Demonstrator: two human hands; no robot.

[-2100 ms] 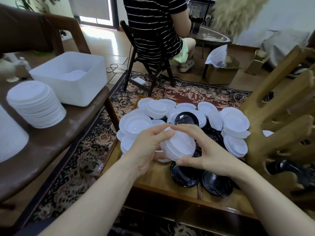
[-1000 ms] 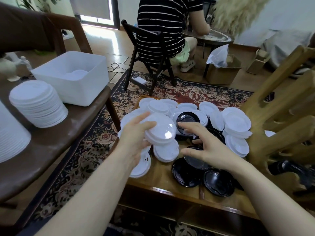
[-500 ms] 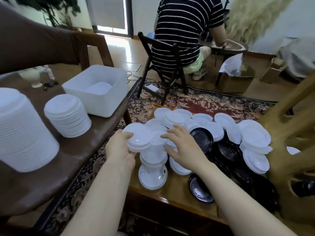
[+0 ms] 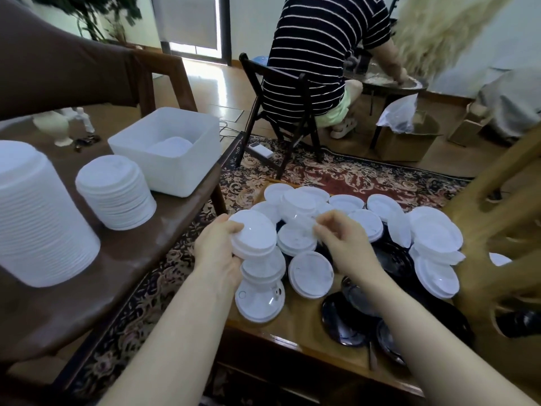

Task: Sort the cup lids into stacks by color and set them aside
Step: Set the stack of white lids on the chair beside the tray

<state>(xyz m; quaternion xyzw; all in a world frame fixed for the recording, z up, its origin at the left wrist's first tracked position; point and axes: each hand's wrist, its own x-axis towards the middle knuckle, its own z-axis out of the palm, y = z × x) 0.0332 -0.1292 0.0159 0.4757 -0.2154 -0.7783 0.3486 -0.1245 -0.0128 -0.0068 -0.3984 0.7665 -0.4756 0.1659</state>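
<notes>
Gripping a small stack of white lids (image 4: 254, 237), the left hand (image 4: 218, 253) has thumb on top and fingers curled under, held just above the low wooden counter (image 4: 295, 326). Right hand (image 4: 341, 241) sits at 3 o'clock of that stack, fingers curled and pinching at the rim of a white lid in the heap; blurred, so can't tell exactly which one. Loose white lids (image 4: 310, 273) are scattered over the counter from 12 to 3 o'clock of the hands, several overlapping. Black lids (image 4: 348, 320) lie at roughly 4 to 5 o'clock of the right hand, near the counter's front edge, partly under the right forearm. On the dark side counter (image 4: 131, 244) at 9 to 10 o'clock: one short sorted stack of white lids (image 4: 114, 191), a taller white stack (image 4: 41, 218) beside it, and a white bin (image 4: 169, 150) behind with something white inside.
</notes>
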